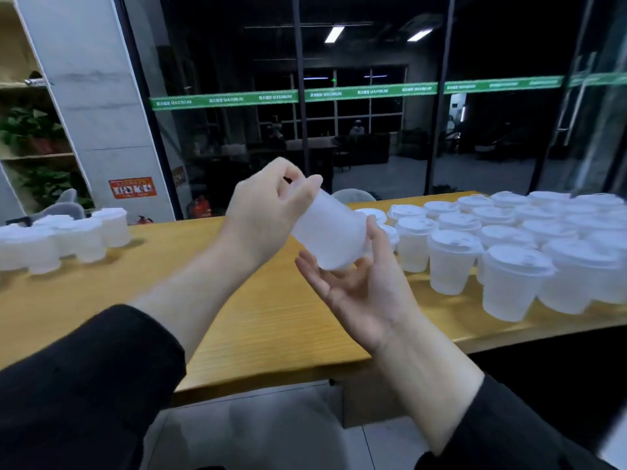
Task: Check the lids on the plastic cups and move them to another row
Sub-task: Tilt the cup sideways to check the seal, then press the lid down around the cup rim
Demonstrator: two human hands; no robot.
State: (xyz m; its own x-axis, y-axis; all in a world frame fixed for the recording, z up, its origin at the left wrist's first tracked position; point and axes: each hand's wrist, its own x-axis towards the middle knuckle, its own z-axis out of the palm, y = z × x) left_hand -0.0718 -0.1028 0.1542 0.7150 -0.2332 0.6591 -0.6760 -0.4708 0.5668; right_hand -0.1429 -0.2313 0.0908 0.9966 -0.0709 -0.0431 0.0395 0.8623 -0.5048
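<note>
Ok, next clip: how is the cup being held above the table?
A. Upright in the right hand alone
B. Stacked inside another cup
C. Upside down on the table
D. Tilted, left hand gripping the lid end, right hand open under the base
D: the cup is tilted in the air, the left hand gripping its lid end, the right hand open beneath its base.

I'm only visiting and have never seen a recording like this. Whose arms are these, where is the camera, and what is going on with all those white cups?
No machine here: a person wears one camera on the head, looking down at their own arms. The left hand grips the lid end of a tilted plastic cup in the air, while the right hand lies open under its base. On the wooden table a large group of lidded cups stands at the right, and a smaller group at the left. Behind is a dark glass wall.
</note>
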